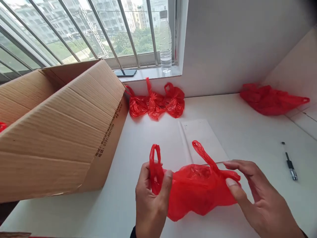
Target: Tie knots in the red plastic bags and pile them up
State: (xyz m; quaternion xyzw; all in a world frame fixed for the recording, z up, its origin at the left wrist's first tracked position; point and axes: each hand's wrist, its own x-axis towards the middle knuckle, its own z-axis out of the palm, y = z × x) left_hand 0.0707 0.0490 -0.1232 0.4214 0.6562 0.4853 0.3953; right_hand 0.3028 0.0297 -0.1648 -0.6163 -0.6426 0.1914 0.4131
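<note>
A thin red plastic bag with its mouth bunched up sits low in the middle of the view, over the white table. My left hand is closed on the bag's left side, with the handle loop rising between thumb and fingers. At the bag's right side is my right hand, thumb against the red film and index finger raised apart from it. The right handle stands up loosely and leans left. What lies inside the bag cannot be made out.
Left stands a large open cardboard box. Several tied red bags line the wall. A loose red bag lies back right, a pen at right, and a white booklet behind my hands. The sill holds a bottle and phone.
</note>
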